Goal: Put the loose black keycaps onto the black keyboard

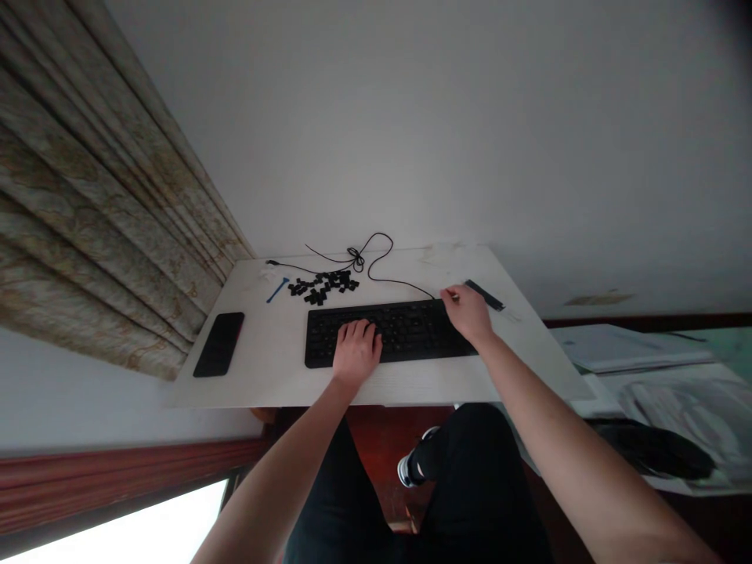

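Left hand (356, 352) on the keyboard (405, 333), lower left part of the keys, fingers curved and spread a little, tips down on the keys, not gripping anything. Right hand (467, 313) at the keyboard's top right corner, fingers pinched together at about 10 o'clock from the palm; something small may be between them, too small to tell. The keyboard lies flat on a white desk (270, 376), near the front edge, both hands over it. Can't tell from here whether any keys are missing.

Loose black keycaps (323, 286) in a scattered pile at 11 o'clock from the keyboard, just beyond its top edge. Blue tool (277, 290) just past the pile at 9 o'clock from it. Black cable (376, 254) comes off the keyboard's top edge, loops at 12 o'clock with a knotted bundle, runs off toward the pile's far left. Phone (218, 345), dark, lies at 9 o'clock from the keyboard. Black bar (485, 294) at 1 o'clock from the right hand, near the desk's edge. Curtain (88, 211) hangs beside the desk's left end.
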### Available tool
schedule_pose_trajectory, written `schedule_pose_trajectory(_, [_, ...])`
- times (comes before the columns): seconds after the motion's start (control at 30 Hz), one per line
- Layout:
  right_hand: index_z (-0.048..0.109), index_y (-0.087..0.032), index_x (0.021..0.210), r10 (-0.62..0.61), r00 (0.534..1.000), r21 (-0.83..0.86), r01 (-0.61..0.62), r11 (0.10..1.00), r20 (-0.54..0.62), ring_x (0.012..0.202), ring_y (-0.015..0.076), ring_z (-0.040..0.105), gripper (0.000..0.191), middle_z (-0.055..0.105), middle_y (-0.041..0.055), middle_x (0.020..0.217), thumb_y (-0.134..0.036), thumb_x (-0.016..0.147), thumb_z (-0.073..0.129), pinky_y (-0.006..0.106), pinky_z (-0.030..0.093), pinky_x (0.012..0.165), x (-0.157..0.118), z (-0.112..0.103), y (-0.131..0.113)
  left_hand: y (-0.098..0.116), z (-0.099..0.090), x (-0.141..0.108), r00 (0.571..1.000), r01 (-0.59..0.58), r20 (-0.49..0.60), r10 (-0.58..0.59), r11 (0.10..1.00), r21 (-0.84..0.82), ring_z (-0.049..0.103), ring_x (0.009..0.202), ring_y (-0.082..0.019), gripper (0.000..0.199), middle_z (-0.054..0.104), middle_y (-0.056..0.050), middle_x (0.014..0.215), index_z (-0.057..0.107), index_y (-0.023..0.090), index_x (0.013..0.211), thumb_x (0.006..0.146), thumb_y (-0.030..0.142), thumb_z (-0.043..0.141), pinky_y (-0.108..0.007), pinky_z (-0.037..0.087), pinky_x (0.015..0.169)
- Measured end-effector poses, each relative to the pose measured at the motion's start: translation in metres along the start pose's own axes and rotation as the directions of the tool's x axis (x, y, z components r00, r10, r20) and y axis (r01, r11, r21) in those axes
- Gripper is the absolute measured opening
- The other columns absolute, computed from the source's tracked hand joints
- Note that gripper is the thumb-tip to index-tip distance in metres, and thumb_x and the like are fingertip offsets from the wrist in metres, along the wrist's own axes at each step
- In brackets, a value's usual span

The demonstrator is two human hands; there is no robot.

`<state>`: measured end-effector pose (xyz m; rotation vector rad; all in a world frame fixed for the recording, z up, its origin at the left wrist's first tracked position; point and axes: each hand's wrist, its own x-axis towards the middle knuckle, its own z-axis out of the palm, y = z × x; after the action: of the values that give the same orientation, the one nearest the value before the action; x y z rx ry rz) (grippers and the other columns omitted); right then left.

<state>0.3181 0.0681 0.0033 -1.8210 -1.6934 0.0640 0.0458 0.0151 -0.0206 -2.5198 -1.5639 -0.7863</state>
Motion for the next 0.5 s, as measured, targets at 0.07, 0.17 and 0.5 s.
schedule_pose_trajectory(0.07, [0.069, -0.016, 0.081, 0.015, 0.985, -0.017, -0.018, 1.000, -0.169, 0.082, 0.0263, 0.059, 0.037, 0.068, 0.0135, 0.083, -0.042, 0.092, 0.045, 0.041, 0.045, 0.083, -0.028, -0.003, 0.020, 0.000, 0.000, 0.000, 1.000, 0.000, -0.004, 0.000, 1.000, 0.001, 0.057, 0.109, -0.027, 0.027, 0.065, -0.012, 0.115, 0.064, 0.018, 0.111, 0.094, 0.030, 0.047, -0.046, 0.041, 0.099])
schedule_pose_trajectory(0.17, [0.068, -0.016, 0.087, 0.020, 0.963, -0.008, -0.023, 1.000, -0.268, 0.091, 0.0281, 0.057, 0.036, 0.065, 0.0152, 0.092, -0.044, 0.092, 0.046, 0.044, 0.044, 0.087, -0.058, -0.001, 0.034, 0.002, 0.000, -0.001, 1.000, 0.003, -0.001, -0.003, 1.000, -0.004, 0.057, 0.111, -0.027, 0.028, 0.065, -0.012, 0.116, 0.064, 0.017, 0.113, 0.094, 0.029, 0.047, -0.046, 0.041, 0.100])
schedule_pose_trajectory(0.5, [0.069, -0.016, 0.093, 0.047, 0.988, -0.077, -0.059, 0.995, -0.147, 0.100, 0.0300, 0.053, 0.040, 0.062, 0.0172, 0.108, -0.045, 0.095, 0.040, 0.043, 0.040, 0.086, -0.063, -0.004, 0.024, -0.021, -0.012, 0.027, 0.990, 0.144, 0.002, -0.144, 0.989, -0.031, 0.057, 0.114, -0.026, 0.028, 0.063, -0.011, 0.121, 0.065, 0.019, 0.115, 0.092, 0.025, 0.048, -0.044, 0.039, 0.106])
